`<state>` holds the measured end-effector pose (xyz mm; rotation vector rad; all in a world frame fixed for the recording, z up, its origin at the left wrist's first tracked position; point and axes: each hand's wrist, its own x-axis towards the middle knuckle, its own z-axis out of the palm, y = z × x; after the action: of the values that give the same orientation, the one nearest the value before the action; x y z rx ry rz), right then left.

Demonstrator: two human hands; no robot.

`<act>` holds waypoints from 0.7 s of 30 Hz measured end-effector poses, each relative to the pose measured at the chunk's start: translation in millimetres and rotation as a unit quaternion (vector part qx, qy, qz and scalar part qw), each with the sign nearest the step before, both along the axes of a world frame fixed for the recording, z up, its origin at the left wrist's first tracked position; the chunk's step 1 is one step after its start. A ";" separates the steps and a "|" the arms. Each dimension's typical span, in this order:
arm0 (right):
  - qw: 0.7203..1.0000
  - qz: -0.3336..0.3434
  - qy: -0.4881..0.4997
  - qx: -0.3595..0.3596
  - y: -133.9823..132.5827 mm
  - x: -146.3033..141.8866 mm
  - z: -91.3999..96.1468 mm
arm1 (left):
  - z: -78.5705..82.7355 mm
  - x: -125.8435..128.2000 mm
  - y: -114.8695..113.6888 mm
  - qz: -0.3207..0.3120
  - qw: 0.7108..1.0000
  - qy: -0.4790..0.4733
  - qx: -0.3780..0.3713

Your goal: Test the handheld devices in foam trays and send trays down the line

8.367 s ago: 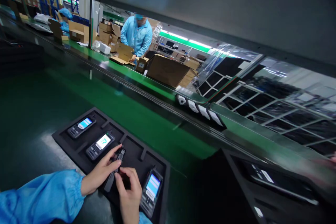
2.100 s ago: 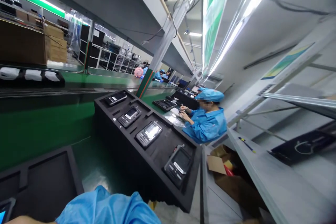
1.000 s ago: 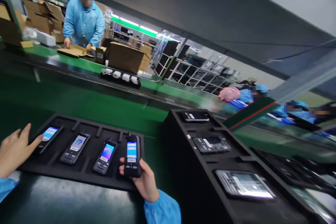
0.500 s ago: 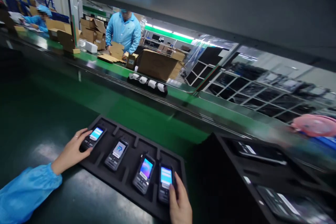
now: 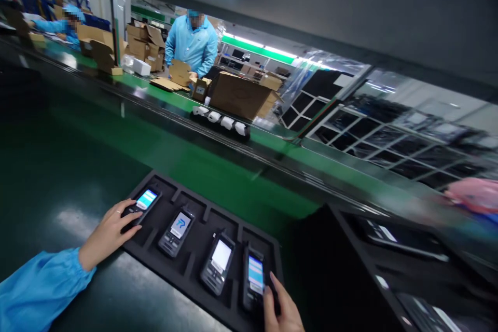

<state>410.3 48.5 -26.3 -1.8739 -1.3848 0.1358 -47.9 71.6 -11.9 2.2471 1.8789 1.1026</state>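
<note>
A black foam tray (image 5: pixel 187 284) holds several black handheld radios with lit screens and keypads, each in its own slot. On the leftmost radio (image 5: pixel 149 196), the fingers of my left hand (image 5: pixel 107 235) lie spread over the left edge and keypad. Beside it, a radio (image 5: pixel 179 224) shows a blue logo, and a further radio (image 5: pixel 222 257) has a white screen. My right hand (image 5: pixel 285 306) is at the lower right side of the rightmost radio (image 5: pixel 253 276), thumb and forefinger apart. Whether the thumb presses on that radio is hard to tell.
Right of the tray stands a raised black foam stack (image 5: pixel 337 254) holding more devices (image 5: pixel 402 238). Beyond the green bench, a rail runs before a row of white-wrapped items (image 5: pixel 220 120) and cardboard boxes (image 5: pixel 239 96). Two people in blue work across the line.
The view has shifted, so the scene sits a little further right. The third radio's screen turned from coloured to white. My left fingers have spread further over the keypad.
</note>
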 end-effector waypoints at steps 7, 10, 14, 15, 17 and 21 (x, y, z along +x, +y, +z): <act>0.997 0.023 -0.078 -0.013 -43.8 -20.2 17.9 | 7.5 -5.1 2.9 0.010 0.992 0.097 -0.074; 0.991 0.059 -0.117 0.002 -51.5 -31.4 20.7 | 13.5 -3.7 4.4 0.023 0.981 0.154 -0.115; 0.987 0.068 -0.143 0.019 -52.1 -37.6 25.0 | 16.3 -2.3 5.0 0.035 0.976 0.179 -0.123; 0.987 0.065 -0.144 0.023 -51.8 -38.1 25.9 | 15.6 -2.5 5.2 0.036 0.975 0.181 -0.122; 0.987 0.061 -0.147 0.026 -51.1 -38.5 27.7 | 13.1 -3.5 5.9 0.038 0.974 0.185 -0.122; 0.984 0.068 -0.162 0.020 -48.8 -38.7 31.1 | 9.7 -5.2 7.5 0.036 0.972 0.199 -0.116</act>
<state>371.6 -0.3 4.8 -1.8252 -1.7216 -0.1343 -53.2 79.1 -2.3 2.4105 2.1047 0.4195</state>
